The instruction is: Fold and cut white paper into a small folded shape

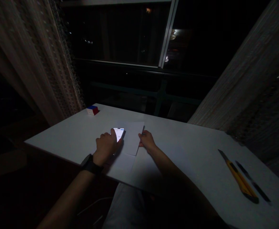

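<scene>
A smartphone (pixel 118 133) with a bright, lit screen is in my left hand (pixel 106 143), which wears a dark watch (pixel 91 163) at the wrist. Part of the phone is covered by my fingers. My right hand (pixel 147 140) pinches the right edge of a white sheet of paper (pixel 132 138), which is tilted up a little from the table. Another pale sheet (pixel 124 163) seems to lie flat beneath it, though its edges are hard to make out in the dim light.
The white table (pixel 68 136) carries a puzzle cube (pixel 92 110) at its far left corner. On the right lie a yellow utility knife (pixel 239 178) and a dark pen (pixel 252 182). Curtains (pixel 34 57) hang beside a dark window (pixel 120 35).
</scene>
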{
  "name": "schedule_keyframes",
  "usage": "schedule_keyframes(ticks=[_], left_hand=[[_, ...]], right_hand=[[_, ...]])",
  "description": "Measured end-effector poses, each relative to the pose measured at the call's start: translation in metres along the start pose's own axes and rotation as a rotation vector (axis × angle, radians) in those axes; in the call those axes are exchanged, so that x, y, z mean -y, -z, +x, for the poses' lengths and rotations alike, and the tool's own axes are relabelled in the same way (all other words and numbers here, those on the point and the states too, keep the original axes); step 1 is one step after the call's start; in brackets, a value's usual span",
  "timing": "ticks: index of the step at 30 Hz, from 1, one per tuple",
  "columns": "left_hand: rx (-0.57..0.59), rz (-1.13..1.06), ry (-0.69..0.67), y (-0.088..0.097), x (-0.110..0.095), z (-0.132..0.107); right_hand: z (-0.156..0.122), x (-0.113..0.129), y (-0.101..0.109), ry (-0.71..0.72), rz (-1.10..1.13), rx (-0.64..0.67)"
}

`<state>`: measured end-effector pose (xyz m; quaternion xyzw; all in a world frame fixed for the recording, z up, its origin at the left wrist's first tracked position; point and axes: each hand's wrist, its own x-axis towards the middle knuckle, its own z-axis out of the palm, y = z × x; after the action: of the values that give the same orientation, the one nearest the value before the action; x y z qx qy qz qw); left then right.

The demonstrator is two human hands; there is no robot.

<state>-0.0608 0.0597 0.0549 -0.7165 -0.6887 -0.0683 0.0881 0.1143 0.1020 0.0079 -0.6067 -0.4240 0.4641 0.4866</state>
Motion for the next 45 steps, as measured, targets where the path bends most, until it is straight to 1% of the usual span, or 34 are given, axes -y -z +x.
schedule_keyframes(ticks=[2,3,5,6,7,8,9,10,12,13,14,15,17,20,24,26,28,31,33,37,40,42,45], left_hand=[[-0.004,0.01,-0.011,0.001,-0.006,0.0],[-0.011,0.015,-0.016,0.0,-0.009,0.0],[-0.037,0.025,-0.025,-0.005,-0.014,-0.002],[-0.051,0.031,-0.024,-0.007,-0.016,-0.003],[-0.067,0.039,-0.018,-0.01,-0.017,-0.004],[-0.08,0.047,-0.011,-0.013,-0.018,-0.005],[-0.09,0.051,-0.008,-0.016,-0.018,-0.006],[-0.094,0.051,-0.005,-0.017,-0.018,-0.007],[-0.09,0.04,-0.001,-0.018,-0.018,-0.009],[-0.088,0.033,0.0,-0.016,-0.02,-0.01],[-0.094,0.028,0.002,-0.014,-0.021,-0.011],[-0.107,0.022,-0.001,-0.012,-0.024,-0.012],[-0.14,0.002,-0.029,-0.005,-0.032,-0.016],[-0.139,-0.071,-0.132,0.002,-0.051,-0.023],[-0.068,-0.212,-0.358,0.002,-0.083,-0.029],[-0.029,-0.259,-0.397,-0.001,-0.096,-0.029],[-0.005,-0.287,-0.415,-0.003,-0.105,-0.027],[-0.01,-0.32,-0.43,-0.006,-0.11,-0.025],[-0.021,-0.347,-0.465,-0.009,-0.11,-0.028],[-0.085,-0.393,-0.624,-0.02,-0.112,-0.048],[-0.059,-0.376,-0.73,-0.032,-0.118,-0.063],[-0.061,-0.362,-0.737,-0.039,-0.12,-0.069],[-0.078,-0.349,-0.73,-0.044,-0.12,-0.07]], right_hand=[[-0.002,0.002,-0.013,-0.042,0.043,0.054],[-0.003,0.004,-0.017,-0.057,0.069,0.112],[-0.004,0.008,-0.016,-0.074,0.078,0.217],[-0.004,0.01,-0.01,-0.064,0.047,0.24],[-0.004,0.013,0.0,-0.051,-0.028,0.222],[-0.004,0.015,0.014,0.018,-0.14,0.167],[-0.003,0.018,0.031,0.117,-0.301,0.145],[-0.003,0.021,0.05,0.222,-0.517,0.155],[-0.003,0.026,0.089,0.368,-0.955,0.213],[-0.003,0.027,0.107,0.405,-1.137,0.28],[-0.004,0.029,0.122,0.408,-1.276,0.32],[-0.006,0.029,0.134,0.401,-1.358,0.352],[-0.009,0.029,0.148,0.373,-1.424,0.383],[-0.014,0.03,0.153,0.339,-1.443,0.384],[-0.017,0.032,0.153,0.264,-1.462,0.374],[-0.018,0.032,0.155,0.235,-1.465,0.356],[-0.02,0.031,0.158,0.239,-1.468,0.331],[-0.025,0.028,0.161,0.251,-1.45,0.304],[-0.029,0.026,0.162,0.259,-1.435,0.287],[-0.037,0.024,0.162,0.309,-1.459,0.286],[-0.04,0.025,0.162,0.314,-1.486,0.315],[-0.04,0.025,0.162,0.299,-1.486,0.319],[-0.041,0.026,0.162,0.285,-1.48,0.312]])
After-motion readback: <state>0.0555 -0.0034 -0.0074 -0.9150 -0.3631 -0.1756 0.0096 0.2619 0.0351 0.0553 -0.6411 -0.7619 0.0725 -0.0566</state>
